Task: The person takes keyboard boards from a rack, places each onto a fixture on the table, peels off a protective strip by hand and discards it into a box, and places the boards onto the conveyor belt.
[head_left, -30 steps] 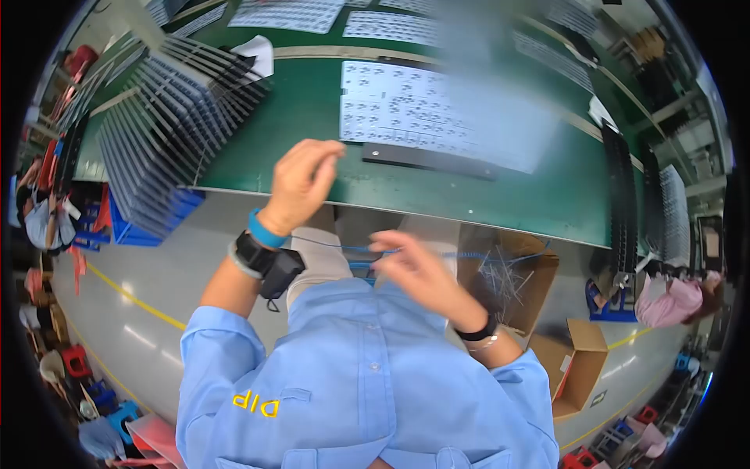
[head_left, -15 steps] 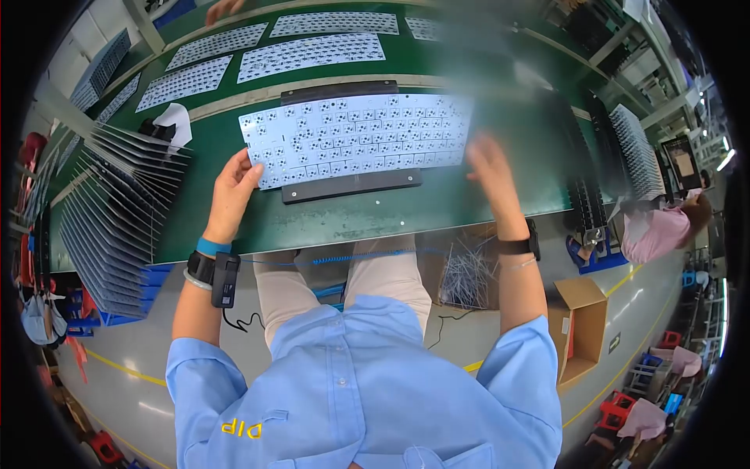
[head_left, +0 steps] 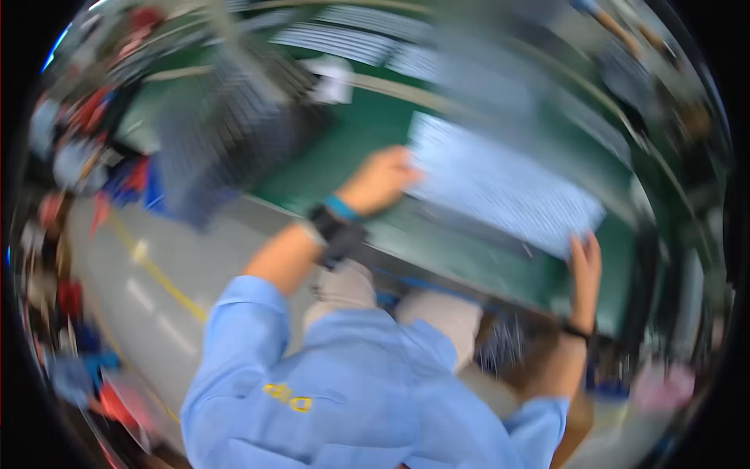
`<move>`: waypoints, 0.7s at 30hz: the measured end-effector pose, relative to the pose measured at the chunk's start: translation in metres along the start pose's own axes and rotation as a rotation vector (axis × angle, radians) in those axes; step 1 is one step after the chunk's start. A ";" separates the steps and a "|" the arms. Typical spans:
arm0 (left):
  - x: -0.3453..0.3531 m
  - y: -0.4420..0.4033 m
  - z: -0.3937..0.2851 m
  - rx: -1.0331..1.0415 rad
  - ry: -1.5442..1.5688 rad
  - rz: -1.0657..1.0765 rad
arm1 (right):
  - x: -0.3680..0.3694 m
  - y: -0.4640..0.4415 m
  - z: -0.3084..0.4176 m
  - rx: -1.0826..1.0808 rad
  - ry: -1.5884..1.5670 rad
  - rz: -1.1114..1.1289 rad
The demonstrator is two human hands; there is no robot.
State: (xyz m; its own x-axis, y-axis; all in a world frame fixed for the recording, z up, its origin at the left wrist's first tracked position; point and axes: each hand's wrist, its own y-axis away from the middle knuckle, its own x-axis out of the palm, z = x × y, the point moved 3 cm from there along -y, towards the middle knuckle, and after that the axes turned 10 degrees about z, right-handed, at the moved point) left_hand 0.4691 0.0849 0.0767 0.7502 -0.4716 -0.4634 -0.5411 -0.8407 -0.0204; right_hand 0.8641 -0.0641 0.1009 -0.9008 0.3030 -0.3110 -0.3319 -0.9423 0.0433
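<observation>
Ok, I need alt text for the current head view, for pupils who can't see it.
A person's left hand and right hand at opposite ends of a pale panel over a green bench; a ridged grey stack stands to the left. Blur hides detail.

The shirt [head_left: 344, 383] was matt cloth, the floor [head_left: 223, 238] glossy and smooth; blur hid the panel [head_left: 500, 184] finish.

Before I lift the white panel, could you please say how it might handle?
The white panel is probably fairly stiff: it looks straight from the left hand to the right hand. Its broad, flat shape suggests it would slide rather than roll. Blur leaves slipperiness uncertain.
</observation>
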 end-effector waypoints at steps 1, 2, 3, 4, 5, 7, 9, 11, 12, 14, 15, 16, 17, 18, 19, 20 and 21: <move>0.001 -0.002 -0.002 0.222 -0.114 -0.060 | -0.008 -0.007 -0.011 -0.048 0.205 -0.059; 0.005 -0.005 0.017 0.208 -0.074 -0.077 | -0.003 -0.006 -0.004 0.064 0.158 -0.088; 0.001 0.002 0.001 0.143 0.122 -0.023 | -0.020 -0.019 -0.040 -0.110 0.044 -0.100; 0.000 0.001 0.005 0.209 0.207 -0.004 | -0.030 -0.023 -0.040 -0.261 0.277 -0.173; -0.004 0.001 0.005 0.227 0.225 0.038 | -0.031 -0.023 -0.037 -0.369 0.240 -0.240; -0.007 0.002 0.011 0.215 0.387 0.083 | -0.011 -0.007 0.008 -0.402 0.445 -0.302; -0.011 0.003 0.012 0.199 0.410 0.100 | 0.024 -0.006 0.024 -0.506 0.435 -0.185; -0.012 0.007 0.008 0.194 0.456 0.141 | 0.068 0.014 0.063 -0.483 0.473 0.024; -0.012 0.006 0.008 0.181 0.443 0.138 | 0.093 0.018 0.072 -0.465 0.448 0.113; -0.010 0.003 0.011 0.193 0.425 0.112 | 0.142 0.029 0.098 -0.525 0.516 0.225; -0.011 0.002 0.012 0.172 0.297 0.095 | 0.161 0.029 0.103 -0.620 0.521 0.285; -0.015 0.002 0.009 0.155 0.177 0.092 | 0.178 0.027 0.101 -0.691 0.550 0.289; -0.019 0.007 0.008 0.203 0.176 0.020 | 0.193 0.026 0.103 -0.697 0.601 0.348; -0.019 0.008 0.010 0.292 0.161 -0.048 | 0.208 0.028 0.110 -0.710 0.637 0.347; -0.026 0.012 0.011 0.170 0.121 0.005 | 0.218 0.025 0.112 -0.713 0.702 0.363; -0.030 0.009 0.011 0.117 0.043 0.075 | 0.225 0.021 0.110 -0.723 0.644 0.355; -0.018 -0.003 0.041 0.138 0.167 0.108 | 0.229 0.017 0.104 -0.690 0.714 0.349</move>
State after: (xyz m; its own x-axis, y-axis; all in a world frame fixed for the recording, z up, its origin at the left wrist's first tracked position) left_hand 0.4417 0.1070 0.0492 0.7312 -0.6043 -0.3167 -0.6601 -0.7438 -0.1047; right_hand 0.6230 0.0038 0.1293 -0.4671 0.0562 -0.8824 0.3480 -0.9057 -0.2419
